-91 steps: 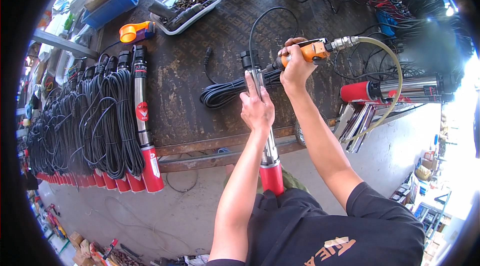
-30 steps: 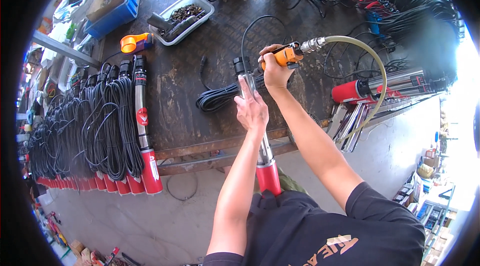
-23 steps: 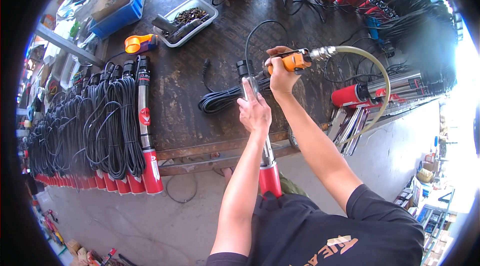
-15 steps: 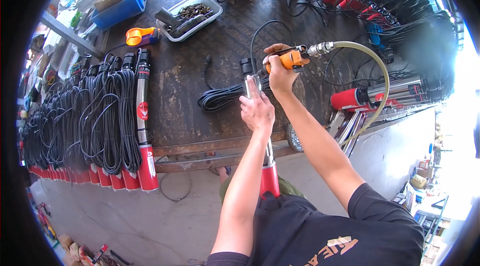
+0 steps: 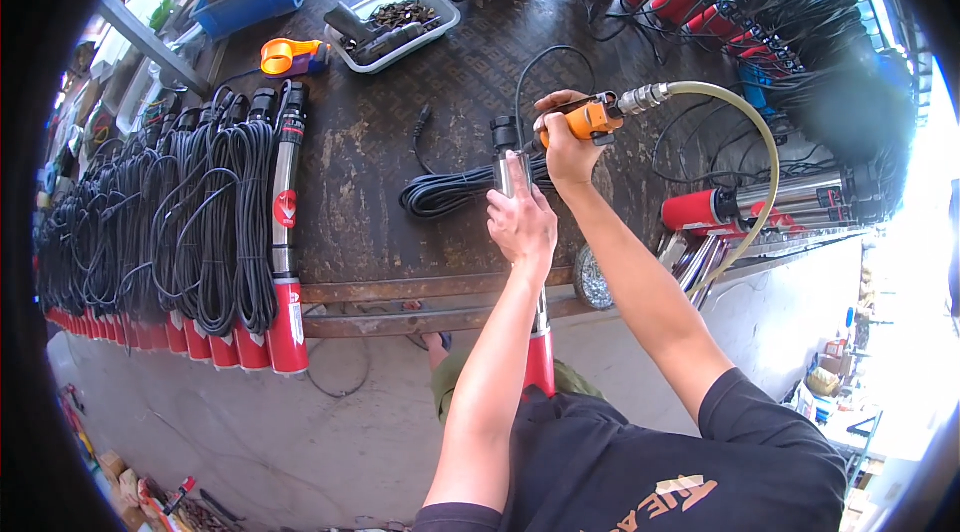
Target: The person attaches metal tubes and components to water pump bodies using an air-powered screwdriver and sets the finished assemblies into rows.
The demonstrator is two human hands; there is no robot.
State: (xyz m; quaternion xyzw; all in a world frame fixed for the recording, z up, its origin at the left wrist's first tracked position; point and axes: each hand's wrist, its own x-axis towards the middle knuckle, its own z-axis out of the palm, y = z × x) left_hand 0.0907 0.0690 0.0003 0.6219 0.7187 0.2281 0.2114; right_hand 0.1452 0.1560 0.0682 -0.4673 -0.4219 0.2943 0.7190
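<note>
A slim submersible pump (image 5: 540, 357) with a steel tube body, black top fitting and red lower end lies across the bench's front edge, its red end against my lap. My left hand (image 5: 522, 222) is wrapped round its steel tube, the index finger stretched along it toward the black fitting. In my right hand (image 5: 570, 154) is an orange air tool (image 5: 592, 118), gripped with its nose pointing at the pump's upper end; the contact point is hidden by my fingers. A pale air hose (image 5: 768, 147) curves away from the tool. Beside the pump lies a coiled black cable (image 5: 440, 194).
At left stands a row of finished-looking pumps (image 5: 288, 232) with cable coils (image 5: 215, 232). A white tray (image 5: 452, 14) holds small metal parts, near an orange tape dispenser (image 5: 285, 56) and a blue crate (image 5: 225, 17). More red pumps (image 5: 690, 210) lie at right.
The view has shifted slightly, so the bench items sit a little differently in the picture. Both hands keep their holds on the pump and the air tool.
</note>
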